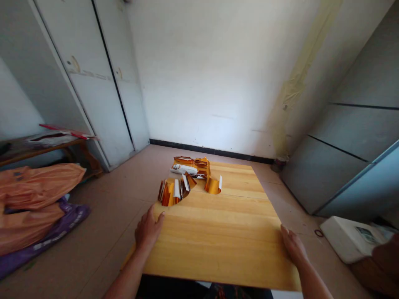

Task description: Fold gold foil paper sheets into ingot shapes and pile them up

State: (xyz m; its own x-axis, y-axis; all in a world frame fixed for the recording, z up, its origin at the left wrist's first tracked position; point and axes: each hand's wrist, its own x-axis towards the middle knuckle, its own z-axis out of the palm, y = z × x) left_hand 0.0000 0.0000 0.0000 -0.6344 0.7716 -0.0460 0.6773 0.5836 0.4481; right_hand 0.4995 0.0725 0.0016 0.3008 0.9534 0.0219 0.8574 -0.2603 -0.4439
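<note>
Dark clothing (177,286) is showing closest to the camera, at the bottom edge, with the near side of the wooden table (218,241) lying just beyond it. Person is apparently sitting right up against it, since both forearms are reaching in from below. Left hand (148,230) is resting at the table's left edge, thumb lying over the top; right hand (293,245) is lying along the right edge, fingers pointing forward. Both are touching the table, likely for steadying it or just for support; underside is hidden, so cannot tell if fingers are closing around the rim. Neither is holding any foil.

Amber foil pieces are sitting toward the far left: front bundle (170,193) is standing just ahead of the left hand, not touching it; back bundle (190,167) is lying at the far edge; single curl (213,186) is arching beside them. Pale strips are showing among the folds. Sheets are curling, probably from being springy, which would explain the loose heaps. Grouping there is leaving the near tabletop bare between the hands. White box (349,238) is standing off to the right, well apart.
</note>
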